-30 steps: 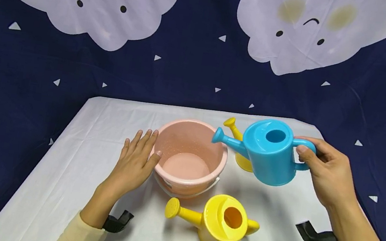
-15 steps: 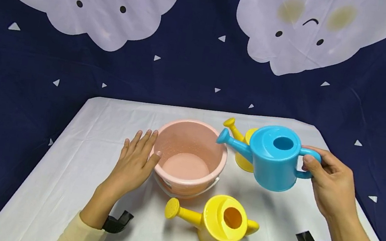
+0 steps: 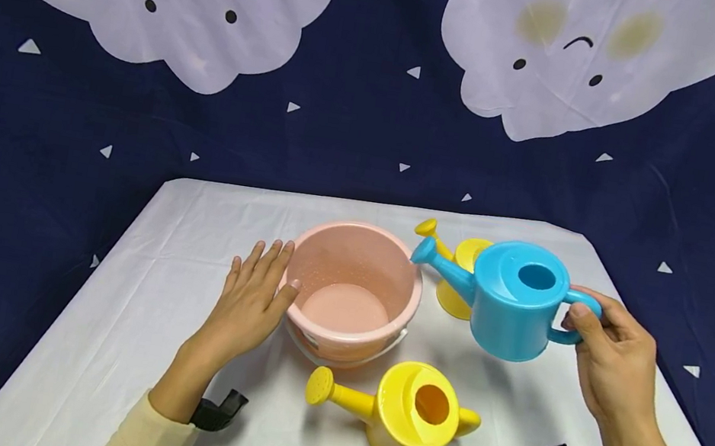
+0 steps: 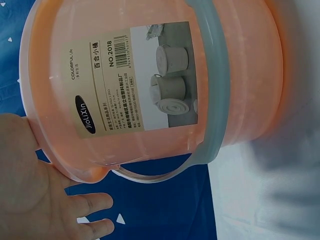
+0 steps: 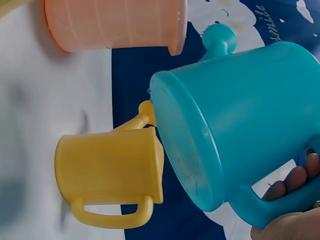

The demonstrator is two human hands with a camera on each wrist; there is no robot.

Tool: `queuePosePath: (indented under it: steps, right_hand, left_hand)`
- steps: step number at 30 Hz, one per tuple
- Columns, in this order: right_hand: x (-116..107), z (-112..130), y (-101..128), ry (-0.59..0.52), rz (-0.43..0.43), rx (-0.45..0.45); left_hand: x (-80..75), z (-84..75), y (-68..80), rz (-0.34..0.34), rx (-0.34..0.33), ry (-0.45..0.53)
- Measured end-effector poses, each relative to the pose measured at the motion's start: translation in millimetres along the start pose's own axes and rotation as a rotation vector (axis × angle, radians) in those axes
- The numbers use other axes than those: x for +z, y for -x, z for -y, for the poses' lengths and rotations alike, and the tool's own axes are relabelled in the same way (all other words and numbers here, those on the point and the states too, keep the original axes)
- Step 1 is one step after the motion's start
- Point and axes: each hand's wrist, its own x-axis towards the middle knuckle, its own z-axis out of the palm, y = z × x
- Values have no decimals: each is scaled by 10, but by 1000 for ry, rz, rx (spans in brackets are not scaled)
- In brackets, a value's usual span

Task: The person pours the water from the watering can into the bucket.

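Observation:
In the head view my right hand (image 3: 618, 358) grips the handle of a blue watering can (image 3: 515, 304), held upright above the table with its spout toward the bucket's right rim. Water drops cling to the can's underside in the right wrist view. A pink bucket (image 3: 343, 336) stands mid-table. My left hand (image 3: 251, 303) rests against its left rim, fingers straight. The left wrist view shows the bucket's paper label (image 4: 135, 80) and pale carrying handle (image 4: 215, 75). One yellow watering can (image 3: 408, 416) stands in front of the bucket.
A second yellow watering can (image 3: 453, 299) stands behind the blue one, partly hidden by it. White cloth covers the table (image 3: 104, 339). A dark blue curtain (image 3: 340, 151) with clouds hangs behind the far edge.
My right hand has moved the blue watering can to the right, lower and nearer to me, so its spout has drawn back from over the bucket's rim. The left hand stays put.

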Motion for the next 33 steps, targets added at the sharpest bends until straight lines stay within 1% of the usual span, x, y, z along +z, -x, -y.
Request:
queuePosePath:
  steps: [5,9,12,14,19,26,33]
  right_hand:
    - [-1,-55,33,-50,-57,6]
    - [7,-107,61,-81,-131,23]
    - [12,-147,86,-101,-170,30]
    - [10,-168,106,-107,-176,29]
    - [-10,-220,162,-80,-182,28]
    - [-34,-291,226,-115,-212,45]
    - [-57,-371,285,-102,-245,76]
  left_hand:
    - [1,4,1,3,0,3]
    - [5,7,-1,1,5,-4]
    - [3,5,-3,2,8,-4]
    - [-1,3,0,3,8,0]
    - [-6,5,7,3,7,6]
    - [1,12,0,0,7,3]
    - [2,14,-3,1,9,9]
